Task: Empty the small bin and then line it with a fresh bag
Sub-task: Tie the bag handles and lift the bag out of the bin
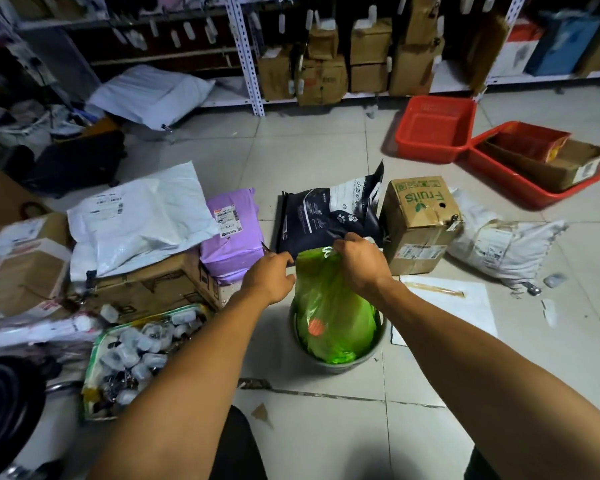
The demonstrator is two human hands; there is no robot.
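Note:
A small round grey bin (340,362) stands on the tiled floor in front of me. A full green plastic bag (333,313) sits in it and bulges up above the rim, with something orange showing through its side. My right hand (359,261) is closed on the gathered top of the bag. My left hand (269,275) is just to the left of the bag's top, fingers curled close to it; whether it grips the plastic is hidden.
Parcels crowd the floor around the bin: a dark pet-food bag (329,216), a purple mailer (234,233), a "Fruits" carton (418,223), white mailers and boxes at left. A tray of small items (136,355) lies near left. Red tubs (433,128) and shelving stand behind.

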